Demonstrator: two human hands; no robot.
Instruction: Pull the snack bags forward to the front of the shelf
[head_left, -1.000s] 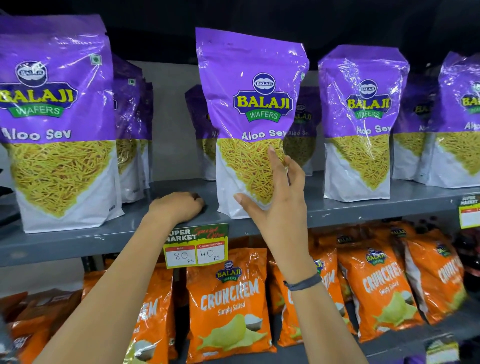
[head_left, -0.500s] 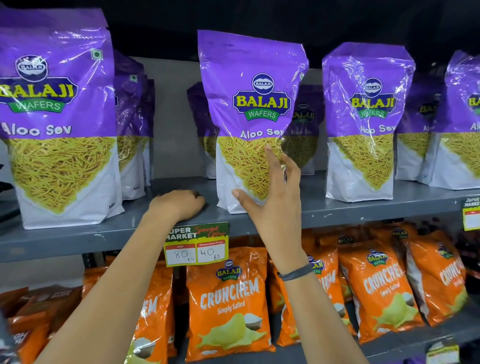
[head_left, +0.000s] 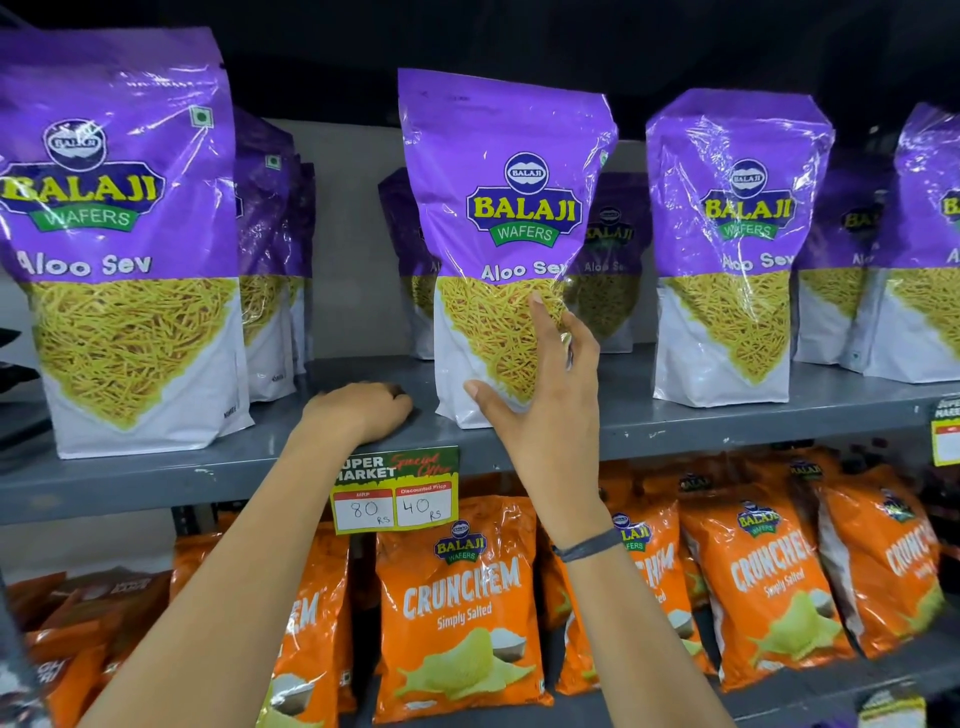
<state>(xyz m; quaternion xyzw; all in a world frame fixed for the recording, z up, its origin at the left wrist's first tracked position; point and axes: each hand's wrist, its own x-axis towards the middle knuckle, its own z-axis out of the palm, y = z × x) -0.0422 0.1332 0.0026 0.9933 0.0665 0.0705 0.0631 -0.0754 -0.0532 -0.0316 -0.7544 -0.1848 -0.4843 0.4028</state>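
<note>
Purple Balaji Aloo Sev bags stand on the grey upper shelf. The middle bag stands upright near the front edge. My right hand holds its lower right edge, thumb and index finger on the front, the other fingers curled around the side. My left hand rests on the shelf edge left of that bag, fingers curled, holding nothing. A large bag stands at the front left and another bag at the front right. More purple bags stand further back.
A price tag reading 80 and 40 hangs from the shelf edge under my left hand. Orange Crunchem bags fill the lower shelf. Bare shelf lies between the left bag and the middle bag.
The middle bag's base has shifted slightly back from the shelf's front edge, with my right hand staying on it. My left hand has not moved.
</note>
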